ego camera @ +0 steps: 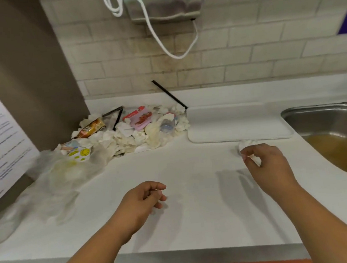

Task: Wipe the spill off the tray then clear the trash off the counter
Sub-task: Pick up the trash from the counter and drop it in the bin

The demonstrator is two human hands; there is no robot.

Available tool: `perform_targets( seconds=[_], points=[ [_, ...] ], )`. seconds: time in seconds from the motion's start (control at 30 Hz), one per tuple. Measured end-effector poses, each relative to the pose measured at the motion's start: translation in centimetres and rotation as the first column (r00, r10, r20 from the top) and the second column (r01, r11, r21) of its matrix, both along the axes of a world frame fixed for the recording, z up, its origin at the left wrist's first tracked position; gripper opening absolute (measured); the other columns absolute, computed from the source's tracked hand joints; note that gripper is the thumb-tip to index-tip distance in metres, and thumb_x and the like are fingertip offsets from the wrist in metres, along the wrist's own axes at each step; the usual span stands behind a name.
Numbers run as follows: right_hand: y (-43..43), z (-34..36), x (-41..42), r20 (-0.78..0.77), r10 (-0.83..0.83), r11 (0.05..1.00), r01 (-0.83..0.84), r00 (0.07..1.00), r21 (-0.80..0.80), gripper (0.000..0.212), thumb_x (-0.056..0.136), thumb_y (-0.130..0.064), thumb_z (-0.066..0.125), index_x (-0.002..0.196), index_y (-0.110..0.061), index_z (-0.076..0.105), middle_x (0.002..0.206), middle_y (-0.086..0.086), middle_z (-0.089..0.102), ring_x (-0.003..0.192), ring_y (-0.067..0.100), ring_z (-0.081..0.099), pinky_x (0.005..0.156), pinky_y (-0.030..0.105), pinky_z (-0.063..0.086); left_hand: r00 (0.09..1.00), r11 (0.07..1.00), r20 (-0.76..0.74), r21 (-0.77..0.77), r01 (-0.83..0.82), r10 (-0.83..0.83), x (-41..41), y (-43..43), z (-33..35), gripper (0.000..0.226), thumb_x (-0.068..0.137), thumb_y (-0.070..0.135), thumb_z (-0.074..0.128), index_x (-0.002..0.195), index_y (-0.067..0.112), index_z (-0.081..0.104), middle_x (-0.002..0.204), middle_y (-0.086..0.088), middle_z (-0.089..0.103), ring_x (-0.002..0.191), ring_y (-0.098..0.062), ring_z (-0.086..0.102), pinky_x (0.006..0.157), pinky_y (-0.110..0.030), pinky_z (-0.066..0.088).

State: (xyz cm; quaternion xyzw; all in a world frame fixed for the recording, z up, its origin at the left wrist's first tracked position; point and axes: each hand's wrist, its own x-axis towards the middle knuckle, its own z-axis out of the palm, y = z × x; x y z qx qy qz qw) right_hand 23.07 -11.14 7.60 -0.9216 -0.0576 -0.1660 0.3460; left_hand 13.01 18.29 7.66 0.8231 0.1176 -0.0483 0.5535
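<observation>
Plastic bag [53,183], clear and crumpled, is lying at the left edge of the counter [197,223]. Behind it, toward the back-left corner, a trash pile [130,133] of crumpled napkins, snack wrappers and a small clear bottle is sitting beside the brown side panel. A black straw [168,94] is slanting up along the tiled wall just behind the pile. We are holding our left hand [141,201] over the front middle of the counter, fingers loosely curled and gripping nothing. Right of the pile, the white tray [237,123] is lying flat near the back edge, its surface showing plain white. We are pinching a crumpled tissue [248,144] in our right hand [270,165], fingers curled round it, just in front of the tray's front edge. At the counter's right edge, the steel sink [331,121] is holding brownish liquid.
</observation>
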Motion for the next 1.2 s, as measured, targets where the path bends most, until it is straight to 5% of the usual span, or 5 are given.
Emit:
perform_targets(
  seconds=[0.17,0.4,0.67,0.9,1.2],
  points=[
    [-3.9,-1.7,1.8,-0.064,-0.200,0.955,0.180,0.978,-0.236,0.030,0.086,-0.029,0.062,0.116,-0.024,0.062,0.126,0.003,0.053,0.117,0.029,0.042,0.090,0.043,0.041,0.999,0.999,0.008,0.009,0.054,-0.054,2.0,-2.0,0.5,0.018,0.095,0.019,0.052,0.100,0.029,0.066,0.092,0.003,0.072,0.083,-0.012,0.066,0.068,-0.022,0.050],
    [-4.2,-4.9,1.2,-0.317,-0.110,0.951,0.007,0.942,-0.310,0.045,0.088,-0.029,0.060,0.131,-0.033,0.047,0.143,-0.003,0.034,0.120,0.025,0.047,0.096,0.036,0.043,0.991,0.990,-0.007,0.028,0.137,-0.136,3.3,-4.0,0.4,0.019,0.096,0.020,0.050,0.101,0.029,0.066,0.092,0.005,0.071,0.080,-0.007,0.066,0.065,-0.018,0.048],
    [-0.8,-3.6,-0.4,-0.139,0.207,0.978,-0.205,0.968,0.032,0.031,0.079,0.001,0.064,0.088,-0.028,0.061,0.101,-0.009,0.051,0.090,-0.005,0.052,0.077,-0.003,0.030,0.982,0.979,-0.035,-0.095,0.182,-0.186,4.3,-5.7,0.2,0.019,0.094,0.021,0.055,0.109,0.029,0.061,0.103,0.004,0.068,0.086,-0.005,0.066,0.075,-0.022,0.052],
    [3.5,-2.0,-2.9,-0.180,0.430,0.867,-0.349,0.885,0.356,0.051,0.080,-0.007,0.065,0.109,-0.045,0.047,0.115,-0.017,0.049,0.105,0.000,0.055,0.089,0.020,0.050,0.949,0.882,-0.102,-0.410,0.233,-0.298,4.7,-7.3,-1.0,0.059,0.090,0.030,0.062,0.139,0.036,0.031,0.136,0.006,0.049,0.118,-0.013,0.057,0.104,-0.036,0.044],
    [4.9,-1.1,-3.1,-0.186,0.486,0.837,-0.393,0.854,0.381,0.042,0.080,-0.015,0.071,0.108,-0.041,0.052,0.106,-0.026,0.062,0.108,-0.003,0.054,0.086,0.018,0.043,0.962,0.828,-0.015,-0.513,0.226,-0.273,4.2,-7.1,-1.0,0.037,0.095,0.020,0.056,0.130,0.024,0.049,0.125,-0.003,0.063,0.112,-0.026,0.063,0.100,-0.046,0.047]
  ],
)
